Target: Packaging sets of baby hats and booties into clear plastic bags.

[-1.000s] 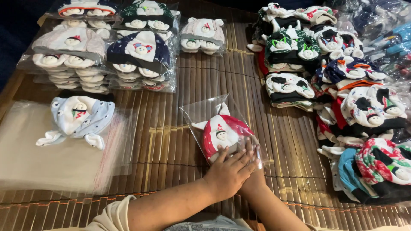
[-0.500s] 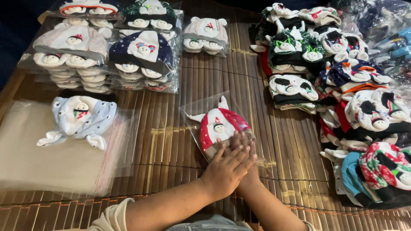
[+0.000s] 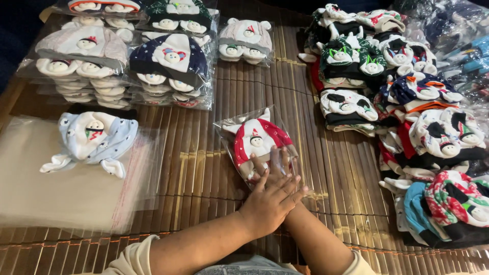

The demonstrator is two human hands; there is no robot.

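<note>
- Left hand (image 3: 269,201): flat, fingers spread, palm down, laid across the right hand at the near edge of the bagged red hat (image 3: 259,142). It grips nothing.
- Right hand (image 3: 277,165): mostly covered by the left hand; its visible fingers lie flat and extended on the clear bag, pressing it down. No pinch is visible.
- Bagged red hat: a red and white knitted baby hat with a small snowman face, sealed in a clear plastic bag. It lies near the middle of the counter (image 3: 204,168), a brown slatted bamboo surface, slightly tilted.
- Light blue hat (image 3: 94,137): unbagged, resting on a stack of empty clear bags (image 3: 61,193) at the left, well apart from both hands.
- Bagged hat stacks (image 3: 127,61): several piles in clear bags at the far left, with one smaller bagged pile (image 3: 244,40) beside them.
- Loose hats (image 3: 407,112): a dense, unbagged pile of mixed colours along the right side of the counter.
</note>
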